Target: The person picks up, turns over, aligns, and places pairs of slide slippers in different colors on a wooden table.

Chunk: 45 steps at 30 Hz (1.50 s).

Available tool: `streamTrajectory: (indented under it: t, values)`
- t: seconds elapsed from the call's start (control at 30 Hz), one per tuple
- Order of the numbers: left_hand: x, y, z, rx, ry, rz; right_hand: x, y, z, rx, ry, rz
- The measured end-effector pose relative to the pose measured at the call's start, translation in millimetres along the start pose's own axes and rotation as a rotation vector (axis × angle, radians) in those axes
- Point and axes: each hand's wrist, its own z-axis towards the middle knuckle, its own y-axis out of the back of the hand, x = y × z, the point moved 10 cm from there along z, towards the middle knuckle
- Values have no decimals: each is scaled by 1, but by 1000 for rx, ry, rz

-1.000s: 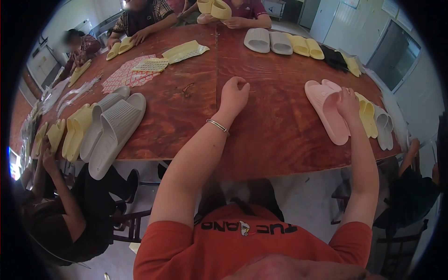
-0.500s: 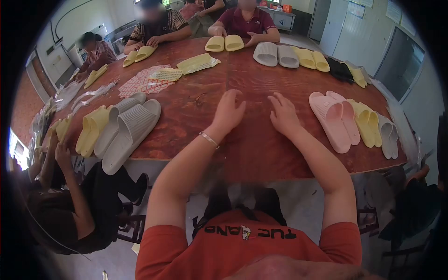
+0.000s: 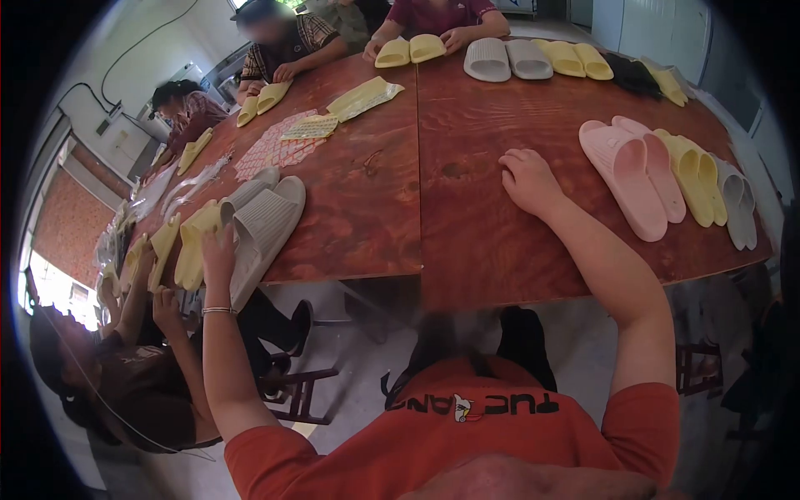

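Note:
My left hand [image 3: 219,265] is at the left of the table, its fingers around the heel end of the rear grey slipper [image 3: 248,188]. That slipper is partly hidden by my hand and by the front grey slipper [image 3: 273,223], which has a ribbed strap. A pair of yellow slippers [image 3: 192,254] stands directly left of my hand. My right hand [image 3: 531,181] lies on the bare wood right of the table seam, fingers loosely bent and apart, holding nothing. Nearest to it are the pink slippers [image 3: 627,171], a short way to the right.
Beyond the pink pair stand yellow slippers [image 3: 696,179] and small grey slippers [image 3: 735,200]. Plastic packets [image 3: 365,98] and a red-patterned sheet [image 3: 279,146] lie on the wooden table [image 3: 358,217]. More slippers line the far edge. Co-workers sit opposite and at my left.
My left hand has moved left from the table's middle to the grey slippers. My right hand stays on the table. The view has shifted, and the far people's hands are on their yellow slippers.

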Motion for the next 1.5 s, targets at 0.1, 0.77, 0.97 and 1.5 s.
streamTrajectory:
  t: [0.1, 0.77, 0.97, 1.5]
  values:
    - [-8, -16, -26, 184, 130, 3, 1, 1, 0, 1, 5, 1]
    - [-59, -39, 10, 175, 137, -4, -1, -2, 0, 23, -6, -41]
    - [-122, -34, 21, 285, 18, -169, 0, -3, 0, 14, 23, -50]
    - [-418, -10, -3, 354, -280, -296, -5, 22, 3, 31, -263, 743]
